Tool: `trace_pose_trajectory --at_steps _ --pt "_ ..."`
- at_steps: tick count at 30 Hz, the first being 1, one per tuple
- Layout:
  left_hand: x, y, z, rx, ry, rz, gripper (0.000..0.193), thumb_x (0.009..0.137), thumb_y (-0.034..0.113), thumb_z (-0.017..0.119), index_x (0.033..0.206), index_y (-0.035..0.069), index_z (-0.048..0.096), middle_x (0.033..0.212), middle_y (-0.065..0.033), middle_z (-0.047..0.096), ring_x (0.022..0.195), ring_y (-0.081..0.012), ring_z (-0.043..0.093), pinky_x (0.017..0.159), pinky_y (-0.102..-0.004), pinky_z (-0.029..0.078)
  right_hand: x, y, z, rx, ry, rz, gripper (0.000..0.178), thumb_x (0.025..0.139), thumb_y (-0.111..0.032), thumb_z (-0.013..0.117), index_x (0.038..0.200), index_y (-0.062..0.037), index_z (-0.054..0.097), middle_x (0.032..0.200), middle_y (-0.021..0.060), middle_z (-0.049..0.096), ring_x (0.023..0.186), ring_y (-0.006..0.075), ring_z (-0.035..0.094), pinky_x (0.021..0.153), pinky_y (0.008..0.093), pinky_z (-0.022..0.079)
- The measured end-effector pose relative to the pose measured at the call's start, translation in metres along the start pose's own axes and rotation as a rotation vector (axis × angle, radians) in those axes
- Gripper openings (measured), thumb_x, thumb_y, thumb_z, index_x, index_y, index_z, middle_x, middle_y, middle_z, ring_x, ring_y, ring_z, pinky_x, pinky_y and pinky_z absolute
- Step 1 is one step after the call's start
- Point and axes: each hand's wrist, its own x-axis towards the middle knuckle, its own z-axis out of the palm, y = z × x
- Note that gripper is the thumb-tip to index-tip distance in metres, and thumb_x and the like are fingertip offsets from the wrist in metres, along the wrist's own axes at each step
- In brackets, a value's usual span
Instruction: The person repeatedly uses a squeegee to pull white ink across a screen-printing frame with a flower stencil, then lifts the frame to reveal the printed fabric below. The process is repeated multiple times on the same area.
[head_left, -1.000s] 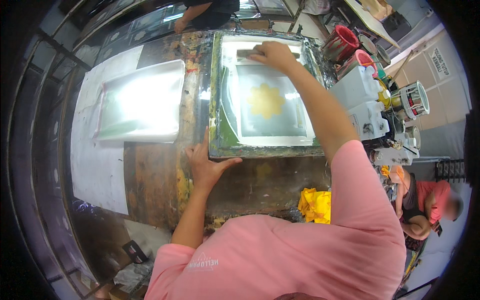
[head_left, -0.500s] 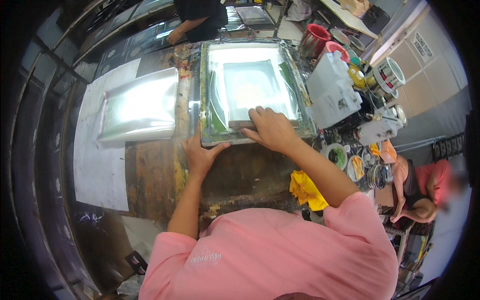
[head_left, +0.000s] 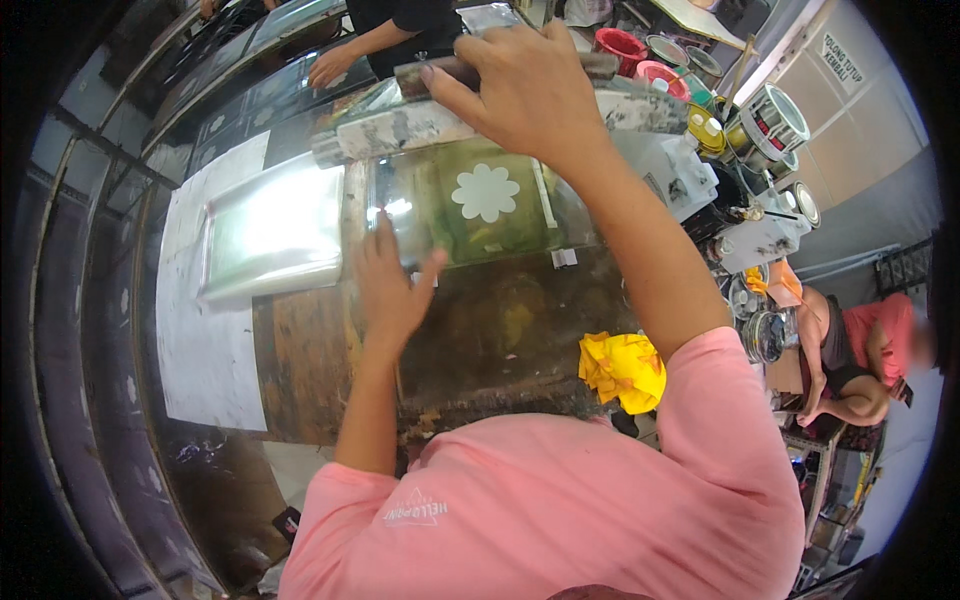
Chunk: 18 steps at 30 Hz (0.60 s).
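My right hand, raised at the far side of the bench, has its fingers closed around the brown handle of a squeegee. Just below it, a paint-stained screen-printing frame is tilted up, its near edge lifted; how the hand bears on the frame is partly hidden. Under the frame lies a clear plastic sheet over a green base, with a white flower print. My left hand is open, fingers spread, by the sheet's near left corner. A shiny stack of clear sheets lies left of it.
White paper lies under the stack. A crumpled yellow cloth sits near right. Paint cans, tubs and a white jerrycan crowd the right side. One person's hand shows beyond the bench; another person sits at right.
The screen frame has gone from flat to tilted up, uncovering the flower print. My right hand has moved away from me with the squeegee. My left hand has come off the frame's corner.
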Motion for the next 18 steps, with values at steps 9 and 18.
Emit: trace_pose_trajectory --at_steps 9,18 --pt "-0.025 0.001 0.027 0.187 -0.293 -0.107 0.105 0.092 0.073 0.065 0.158 -0.007 0.043 0.166 -0.0261 0.041 0.159 -0.0408 0.030 0.123 -0.0756 0.003 0.057 0.022 -0.009 0.096 -0.066 0.060 0.054 0.098 -0.049 0.057 0.076 -0.0030 0.075 0.075 0.0191 0.072 0.078 0.0375 0.072 0.083 0.0512 0.050" --pt "0.063 -0.025 -0.021 0.035 0.243 -0.049 0.055 0.098 0.034 0.076 0.138 -0.002 0.067 0.139 -0.0232 0.068 0.138 -0.0378 0.059 0.124 -0.0506 0.031 0.067 0.021 -0.010 0.035 -0.125 0.088 0.054 0.097 -0.050 0.059 0.077 -0.0025 0.075 0.076 0.0220 0.072 0.078 0.0401 0.072 0.081 0.0522 0.050"
